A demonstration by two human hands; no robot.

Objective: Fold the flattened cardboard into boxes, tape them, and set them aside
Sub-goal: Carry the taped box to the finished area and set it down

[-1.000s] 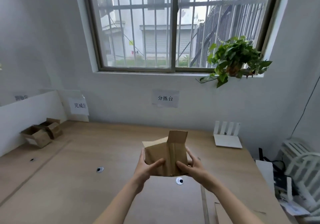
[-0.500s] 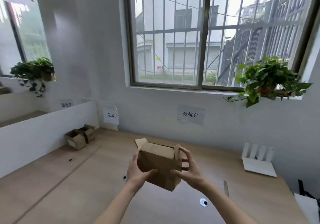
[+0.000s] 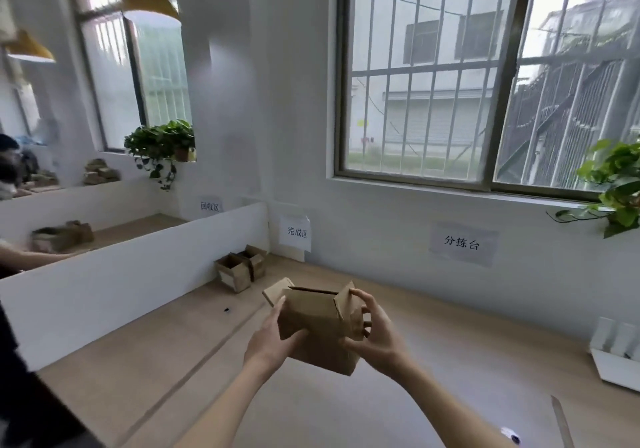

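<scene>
Cardboard box (image 3: 317,326), folded with top flaps standing open, is held tilted above the wooden bench (image 3: 145,354); its inside is hidden. Left hand (image 3: 273,340) grips its near left side, right hand (image 3: 375,333) curls round its right end. Two finished boxes (image 3: 240,269) sit by the white divider (image 3: 114,274).

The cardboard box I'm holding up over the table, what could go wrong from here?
1. The cardboard box is held in the air by the left hand and right hand alone; its top flaps stand open, so it may spring out of shape.
2. No tape shows on it; set down like this, it could come unfolded.
3. Two finished boxes sit close against the white divider; placing this one carelessly there could knock them.
</scene>
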